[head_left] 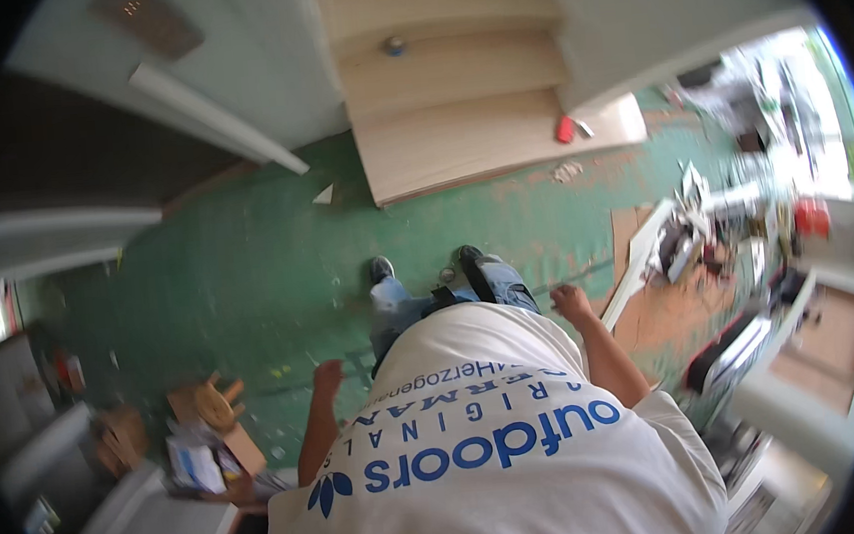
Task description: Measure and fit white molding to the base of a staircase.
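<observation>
My left hand (328, 375) hangs beside my body over the green floor (277, 269). It looks rounded and smeared, so its finger positions are unclear. On the other side, my right hand (571, 302) hangs near my hip with its fingers loosely bent and a little apart. Nothing shows in it. Neither hand touches any object in view. Ahead of my feet are pale wooden steps (452, 74). A red object (565, 130) and a small light-coloured piece (584, 128) lie on the lowest tread, and a small round object (394, 46) sits higher up.
A long white board (220, 121) leans at the far left, with a white triangular scrap (323, 195) on the floor near its foot. At right, offcuts and clutter (681, 247) cover a brown sheet (652, 318). Cardboard boxes (245, 449) stand at lower left.
</observation>
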### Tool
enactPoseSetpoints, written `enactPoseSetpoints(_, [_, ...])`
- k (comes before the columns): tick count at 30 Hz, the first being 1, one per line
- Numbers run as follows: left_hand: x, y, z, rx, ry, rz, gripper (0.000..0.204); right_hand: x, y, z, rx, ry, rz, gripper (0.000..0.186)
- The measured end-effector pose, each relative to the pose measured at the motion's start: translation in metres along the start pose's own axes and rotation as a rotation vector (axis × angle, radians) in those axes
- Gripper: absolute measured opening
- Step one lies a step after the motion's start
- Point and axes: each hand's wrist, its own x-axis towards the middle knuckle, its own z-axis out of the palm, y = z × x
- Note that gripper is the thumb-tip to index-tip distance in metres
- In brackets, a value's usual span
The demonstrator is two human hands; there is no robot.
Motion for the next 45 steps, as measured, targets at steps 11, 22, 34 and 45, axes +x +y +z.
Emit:
enactPoseSetpoints(11, [0.208,0.068,-0.15,0.39,-0.452,-0.069,0.03,-0.236,0.084,0.165,0.437,0.4,0.509,0.037])
enactPoseSetpoints(22, [0.226,0.375,0.126,0.318,-0.651,0.157,0.045,-0.294,0.178,0.297,0.76,0.44,0.562,0.029])
enactPoseSetpoints(34, [0.197,0.365,0.289,1.086,-0.86,0.82,0.034,-0.327,0.375,0.232,1.226,0.893,0.89,0.023])
enactPoseSetpoints(45, [0.237,0.468,0.44,1.07,-1.196,0.58,0.036,-0.304,0.354,0.224,1.217,0.77,0.974,0.023])
